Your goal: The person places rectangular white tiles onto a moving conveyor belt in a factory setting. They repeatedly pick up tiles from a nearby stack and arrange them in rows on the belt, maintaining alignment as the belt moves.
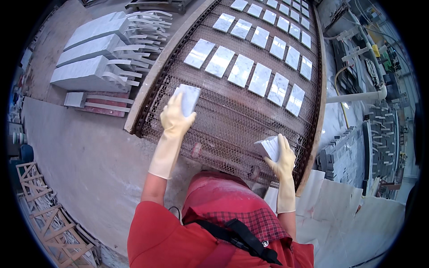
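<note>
Both of my hands wear pale cream rubber gloves. At the near left of a wire-mesh conveyor belt point(219, 118), my left hand point(175, 118) grips a single grey-white marble tile point(191, 99) by its left side. My right hand point(285, 161) is closed round a small stack of similar tiles point(269, 146) over the belt's near right part. Beyond my hands, rectangular marble tiles point(241, 70) lie flat on the mesh in several rows, with gaps between them. Shiny reflections show on some of their faces.
A wooden rail point(154, 76) edges the belt on the left, another on the right. Stacked marble slabs point(85, 69) with pale strips between them stand on the floor at left. Wooden crates point(42, 192) lie lower left. Dark strip stacks point(344, 154) and a white pipe point(357, 97) are at right.
</note>
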`<action>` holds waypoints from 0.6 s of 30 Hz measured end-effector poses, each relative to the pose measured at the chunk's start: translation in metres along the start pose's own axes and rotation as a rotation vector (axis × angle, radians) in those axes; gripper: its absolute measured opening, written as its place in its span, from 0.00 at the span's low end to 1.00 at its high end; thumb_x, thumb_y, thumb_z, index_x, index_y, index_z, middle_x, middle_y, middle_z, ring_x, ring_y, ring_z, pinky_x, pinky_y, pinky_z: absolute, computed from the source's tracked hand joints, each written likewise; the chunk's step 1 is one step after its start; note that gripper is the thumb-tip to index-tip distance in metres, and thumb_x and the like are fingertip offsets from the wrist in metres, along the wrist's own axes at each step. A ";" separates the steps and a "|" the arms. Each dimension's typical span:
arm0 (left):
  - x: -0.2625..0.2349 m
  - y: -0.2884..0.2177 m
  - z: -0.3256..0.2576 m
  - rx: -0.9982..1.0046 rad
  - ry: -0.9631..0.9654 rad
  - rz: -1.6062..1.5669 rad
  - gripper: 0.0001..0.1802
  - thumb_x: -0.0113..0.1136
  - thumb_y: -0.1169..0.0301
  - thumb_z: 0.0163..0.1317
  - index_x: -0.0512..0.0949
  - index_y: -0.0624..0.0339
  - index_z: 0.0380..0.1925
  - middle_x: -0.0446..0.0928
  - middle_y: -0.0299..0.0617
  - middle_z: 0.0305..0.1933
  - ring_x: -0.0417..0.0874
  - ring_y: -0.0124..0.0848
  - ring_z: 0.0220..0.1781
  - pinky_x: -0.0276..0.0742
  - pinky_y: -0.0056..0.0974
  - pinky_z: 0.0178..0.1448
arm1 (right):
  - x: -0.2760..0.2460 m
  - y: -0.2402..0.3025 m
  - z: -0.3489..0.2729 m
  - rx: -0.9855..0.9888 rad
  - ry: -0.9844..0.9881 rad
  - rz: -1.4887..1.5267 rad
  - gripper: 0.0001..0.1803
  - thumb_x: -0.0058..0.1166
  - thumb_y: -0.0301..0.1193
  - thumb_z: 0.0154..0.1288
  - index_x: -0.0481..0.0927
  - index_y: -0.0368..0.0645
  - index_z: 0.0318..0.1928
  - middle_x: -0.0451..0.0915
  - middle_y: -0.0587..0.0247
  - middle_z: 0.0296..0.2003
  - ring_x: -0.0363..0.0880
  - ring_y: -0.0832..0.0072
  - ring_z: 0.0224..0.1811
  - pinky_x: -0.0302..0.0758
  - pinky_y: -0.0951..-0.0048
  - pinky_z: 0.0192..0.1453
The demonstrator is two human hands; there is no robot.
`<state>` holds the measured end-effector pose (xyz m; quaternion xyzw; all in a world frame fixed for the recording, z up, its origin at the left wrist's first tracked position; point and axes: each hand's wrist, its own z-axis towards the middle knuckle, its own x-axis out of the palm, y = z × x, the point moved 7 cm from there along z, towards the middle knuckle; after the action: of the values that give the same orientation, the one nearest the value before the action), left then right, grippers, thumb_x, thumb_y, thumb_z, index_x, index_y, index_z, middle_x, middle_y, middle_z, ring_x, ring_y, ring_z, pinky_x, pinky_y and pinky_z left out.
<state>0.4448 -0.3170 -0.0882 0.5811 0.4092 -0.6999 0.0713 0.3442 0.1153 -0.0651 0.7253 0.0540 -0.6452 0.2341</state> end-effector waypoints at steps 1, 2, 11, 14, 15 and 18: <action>0.002 -0.012 -0.008 0.000 0.047 0.002 0.56 0.84 0.56 0.56 0.66 0.49 0.84 0.73 0.52 0.81 0.80 0.52 0.75 0.78 0.54 0.79 | 0.000 0.000 0.001 0.008 0.013 -0.004 0.66 0.87 0.35 0.42 0.65 0.44 0.83 0.74 0.46 0.77 0.81 0.44 0.70 0.78 0.51 0.77; 0.007 -0.023 -0.013 0.020 0.070 -0.027 0.56 0.84 0.56 0.56 0.66 0.49 0.83 0.73 0.52 0.80 0.81 0.53 0.74 0.79 0.54 0.78 | -0.001 0.001 0.001 -0.017 -0.009 -0.005 0.65 0.88 0.36 0.42 0.66 0.44 0.82 0.74 0.47 0.76 0.82 0.44 0.68 0.79 0.52 0.75; 0.080 -0.056 -0.034 0.073 0.040 0.228 0.54 0.84 0.53 0.56 0.67 0.50 0.80 0.73 0.53 0.75 0.88 0.54 0.54 0.88 0.56 0.57 | 0.003 -0.006 -0.002 -0.071 -0.064 0.005 0.64 0.89 0.36 0.41 0.68 0.46 0.81 0.73 0.47 0.77 0.82 0.45 0.69 0.80 0.53 0.75; 0.082 -0.054 -0.031 0.094 0.053 0.259 0.53 0.84 0.52 0.56 0.67 0.50 0.79 0.74 0.53 0.73 0.89 0.54 0.52 0.89 0.55 0.54 | 0.003 -0.006 -0.001 -0.071 -0.064 0.040 0.64 0.89 0.37 0.42 0.68 0.46 0.81 0.73 0.47 0.77 0.82 0.45 0.70 0.79 0.52 0.76; 0.082 -0.053 -0.028 0.100 0.084 0.252 0.53 0.84 0.52 0.56 0.67 0.50 0.79 0.74 0.54 0.73 0.89 0.55 0.53 0.89 0.55 0.54 | 0.003 -0.006 -0.001 -0.064 -0.062 0.019 0.64 0.89 0.37 0.42 0.67 0.46 0.81 0.73 0.47 0.78 0.82 0.44 0.69 0.80 0.52 0.76; 0.069 -0.058 -0.027 0.122 0.097 0.219 0.51 0.82 0.51 0.57 0.68 0.50 0.79 0.76 0.54 0.70 0.90 0.57 0.54 0.89 0.57 0.56 | 0.001 -0.003 -0.001 -0.051 -0.056 0.016 0.64 0.89 0.37 0.42 0.67 0.47 0.82 0.73 0.46 0.77 0.82 0.45 0.69 0.80 0.52 0.76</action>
<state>0.4101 -0.2357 -0.1202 0.6587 0.3031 -0.6825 0.0920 0.3441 0.1185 -0.0667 0.7011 0.0580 -0.6618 0.2592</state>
